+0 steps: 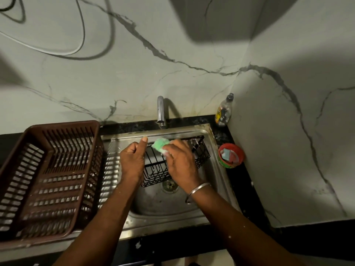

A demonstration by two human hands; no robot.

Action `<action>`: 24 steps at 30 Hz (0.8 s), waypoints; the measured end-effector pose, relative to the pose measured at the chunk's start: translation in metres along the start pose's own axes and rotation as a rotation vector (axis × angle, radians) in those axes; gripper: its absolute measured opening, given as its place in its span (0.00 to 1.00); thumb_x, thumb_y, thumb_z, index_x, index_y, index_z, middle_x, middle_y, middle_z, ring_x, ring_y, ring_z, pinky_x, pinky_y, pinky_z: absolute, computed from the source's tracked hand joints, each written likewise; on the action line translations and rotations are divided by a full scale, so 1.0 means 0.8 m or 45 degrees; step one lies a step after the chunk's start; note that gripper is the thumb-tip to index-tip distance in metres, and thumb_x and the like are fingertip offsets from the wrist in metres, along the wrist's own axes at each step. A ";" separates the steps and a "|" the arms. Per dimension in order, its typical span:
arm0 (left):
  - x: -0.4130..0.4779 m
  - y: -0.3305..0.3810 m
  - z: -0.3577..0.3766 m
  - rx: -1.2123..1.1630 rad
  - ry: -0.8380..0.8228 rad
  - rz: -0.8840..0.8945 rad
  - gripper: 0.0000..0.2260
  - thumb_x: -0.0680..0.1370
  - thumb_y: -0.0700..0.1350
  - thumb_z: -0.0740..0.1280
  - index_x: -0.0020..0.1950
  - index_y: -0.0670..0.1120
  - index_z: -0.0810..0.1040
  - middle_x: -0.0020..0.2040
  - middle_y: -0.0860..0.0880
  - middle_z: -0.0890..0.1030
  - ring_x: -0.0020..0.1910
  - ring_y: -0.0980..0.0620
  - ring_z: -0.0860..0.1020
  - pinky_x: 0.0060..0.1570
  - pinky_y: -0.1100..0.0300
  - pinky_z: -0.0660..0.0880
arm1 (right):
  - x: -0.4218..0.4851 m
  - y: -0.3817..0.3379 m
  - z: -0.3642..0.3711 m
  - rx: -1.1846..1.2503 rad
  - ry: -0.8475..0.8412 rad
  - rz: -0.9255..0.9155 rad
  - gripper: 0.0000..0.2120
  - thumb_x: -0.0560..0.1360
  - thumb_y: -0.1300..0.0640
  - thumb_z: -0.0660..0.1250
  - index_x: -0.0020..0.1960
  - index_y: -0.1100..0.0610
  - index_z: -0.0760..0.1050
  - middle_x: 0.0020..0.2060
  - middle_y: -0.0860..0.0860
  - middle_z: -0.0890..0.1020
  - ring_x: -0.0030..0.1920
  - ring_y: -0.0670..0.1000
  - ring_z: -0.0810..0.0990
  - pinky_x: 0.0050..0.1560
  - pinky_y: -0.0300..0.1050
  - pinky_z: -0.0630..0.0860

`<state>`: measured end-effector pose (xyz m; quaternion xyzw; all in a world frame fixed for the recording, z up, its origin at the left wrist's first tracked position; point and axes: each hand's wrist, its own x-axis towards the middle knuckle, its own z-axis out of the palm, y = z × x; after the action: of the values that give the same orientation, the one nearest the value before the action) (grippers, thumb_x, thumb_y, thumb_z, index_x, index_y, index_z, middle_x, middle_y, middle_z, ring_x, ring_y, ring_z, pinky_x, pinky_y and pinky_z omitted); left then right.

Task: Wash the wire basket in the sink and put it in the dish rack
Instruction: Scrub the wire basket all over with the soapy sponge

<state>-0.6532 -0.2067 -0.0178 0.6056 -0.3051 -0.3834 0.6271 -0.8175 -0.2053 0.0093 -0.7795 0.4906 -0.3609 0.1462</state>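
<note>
A black wire basket [200,152] lies tilted inside the steel sink [159,206], under the tap. My left hand [132,160] grips the basket's left end, thumb raised along its rim. My right hand [181,160] holds a soapy green sponge [160,145] and presses it onto the basket's top wires. The middle of the basket is hidden behind my hands. The brown plastic dish rack [48,177] stands left of the sink with nothing in it.
A chrome tap [161,112] rises behind the sink; no water stream shows. A clear bottle [223,111] stands in the back right corner. A red and green tub [231,155] sits on the dark counter right of the sink. The drain [170,186] lies below the basket.
</note>
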 end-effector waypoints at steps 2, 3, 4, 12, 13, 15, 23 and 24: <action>-0.002 0.000 0.003 -0.016 -0.027 0.014 0.23 0.74 0.63 0.77 0.30 0.51 0.74 0.30 0.46 0.68 0.34 0.45 0.65 0.38 0.51 0.68 | 0.000 -0.009 0.008 0.012 -0.033 -0.069 0.10 0.78 0.62 0.66 0.57 0.58 0.82 0.53 0.52 0.78 0.54 0.51 0.74 0.55 0.43 0.76; -0.003 0.001 0.004 -0.008 -0.021 0.016 0.23 0.74 0.64 0.77 0.30 0.51 0.73 0.31 0.44 0.68 0.34 0.44 0.65 0.38 0.53 0.69 | 0.003 -0.010 0.010 0.016 0.002 -0.023 0.10 0.78 0.61 0.65 0.57 0.58 0.82 0.53 0.51 0.78 0.54 0.51 0.74 0.55 0.45 0.77; -0.004 0.002 0.006 -0.003 -0.011 0.028 0.24 0.74 0.64 0.77 0.31 0.50 0.72 0.31 0.42 0.67 0.34 0.44 0.64 0.37 0.54 0.69 | 0.005 -0.011 0.012 0.031 0.043 0.038 0.11 0.79 0.60 0.64 0.57 0.58 0.82 0.54 0.51 0.78 0.55 0.51 0.75 0.55 0.47 0.77; -0.001 0.002 0.003 -0.001 0.028 0.051 0.21 0.77 0.57 0.77 0.31 0.50 0.73 0.30 0.45 0.68 0.31 0.49 0.65 0.33 0.56 0.67 | 0.004 -0.018 0.013 0.086 0.016 -0.042 0.09 0.78 0.64 0.67 0.56 0.58 0.83 0.49 0.50 0.77 0.50 0.51 0.74 0.49 0.49 0.77; 0.001 0.002 0.001 0.007 0.027 0.051 0.21 0.78 0.57 0.76 0.31 0.50 0.74 0.30 0.45 0.70 0.31 0.49 0.67 0.34 0.56 0.69 | 0.001 -0.019 0.013 0.097 -0.004 -0.092 0.09 0.78 0.65 0.67 0.55 0.58 0.83 0.49 0.51 0.77 0.51 0.52 0.74 0.50 0.49 0.77; 0.003 0.000 -0.001 0.007 0.025 0.034 0.20 0.79 0.56 0.76 0.31 0.50 0.76 0.31 0.45 0.74 0.32 0.48 0.71 0.36 0.54 0.72 | -0.004 -0.023 0.011 0.089 -0.068 -0.216 0.10 0.78 0.65 0.65 0.55 0.60 0.83 0.49 0.52 0.78 0.51 0.53 0.74 0.50 0.48 0.76; 0.009 -0.003 -0.003 -0.048 0.049 0.017 0.23 0.75 0.60 0.77 0.37 0.42 0.75 0.36 0.39 0.76 0.34 0.45 0.71 0.38 0.53 0.75 | -0.022 -0.021 0.003 0.034 -0.085 -0.225 0.13 0.76 0.67 0.64 0.56 0.59 0.82 0.51 0.52 0.77 0.52 0.51 0.74 0.52 0.44 0.75; 0.008 -0.002 -0.003 -0.025 0.038 0.016 0.23 0.75 0.60 0.77 0.37 0.42 0.75 0.36 0.39 0.75 0.34 0.44 0.70 0.37 0.53 0.74 | -0.021 -0.017 0.003 0.018 -0.059 -0.173 0.12 0.77 0.67 0.64 0.56 0.58 0.82 0.51 0.51 0.77 0.52 0.51 0.74 0.52 0.45 0.75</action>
<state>-0.6481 -0.2113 -0.0200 0.6031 -0.2957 -0.3734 0.6399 -0.8111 -0.1844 0.0082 -0.8181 0.4306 -0.3553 0.1381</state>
